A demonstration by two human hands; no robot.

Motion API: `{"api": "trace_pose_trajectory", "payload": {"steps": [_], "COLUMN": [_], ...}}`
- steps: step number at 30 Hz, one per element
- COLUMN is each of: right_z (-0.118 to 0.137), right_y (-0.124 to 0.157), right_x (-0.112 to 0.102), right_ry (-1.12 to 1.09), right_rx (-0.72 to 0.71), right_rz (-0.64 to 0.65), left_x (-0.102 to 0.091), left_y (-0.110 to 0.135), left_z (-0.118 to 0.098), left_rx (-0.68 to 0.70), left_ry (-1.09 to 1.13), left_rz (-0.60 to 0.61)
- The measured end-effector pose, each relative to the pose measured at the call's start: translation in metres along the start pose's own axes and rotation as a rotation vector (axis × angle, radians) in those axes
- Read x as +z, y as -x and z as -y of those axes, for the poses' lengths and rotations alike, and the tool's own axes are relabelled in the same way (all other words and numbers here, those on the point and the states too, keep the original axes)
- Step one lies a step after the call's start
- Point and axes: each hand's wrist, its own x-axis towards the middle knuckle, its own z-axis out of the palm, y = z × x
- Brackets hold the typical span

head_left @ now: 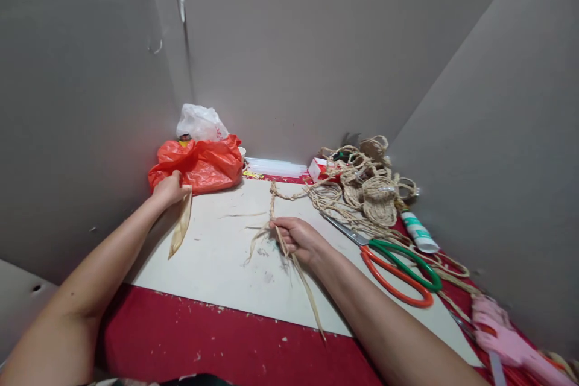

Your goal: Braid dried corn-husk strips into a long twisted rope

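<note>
My left hand (169,191) is closed at the front of a crinkled red plastic bag (210,166), and a dried husk strip (180,226) hangs down from its fingers. My right hand (298,239) pinches the lower end of a thin braided cord (272,200) over the white board (208,277). Loose fibre strands (312,304) trail out below that hand, and short frayed ends stick out to its left. From its top the cord bends right toward a heap of braided fibre rope (335,199). Part of the cord is hidden in the right hand's fingers.
Scissors (384,256) with green and orange handles lie open right of my right hand. Farther right are a white-green bottle (420,232) and a pink glue gun (506,338). Clear sticks (275,167) lie along the back. Grey walls enclose the red-covered table (194,338).
</note>
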Motion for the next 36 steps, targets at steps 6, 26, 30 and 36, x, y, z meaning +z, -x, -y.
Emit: {"api": "trace_pose_trajectory", "payload": {"steps": [6, 26, 30, 36], "right_z": [-0.001, 0.001, 0.007, 0.008], "right_y": [-0.001, 0.003, 0.007, 0.008], "right_x": [-0.003, -0.002, -0.004, -0.007], "right_ry": [0.021, 0.114, 0.155, 0.204], "right_rx": [-0.028, -0.064, -0.086, -0.136], "right_rz": [0.033, 0.07, 0.087, 0.075], "left_x": [0.011, 0.008, 0.021, 0.035], "left_y": [0.011, 0.075, 0.082, 0.083], "left_z": [-0.007, -0.097, -0.127, -0.139], "left_rx": [0.008, 0.202, 0.225, 0.233], "left_ry": [0.001, 1.35, 1.35, 1.355], "left_rz": [-0.08, 0.829, 0.995, 0.936]}}
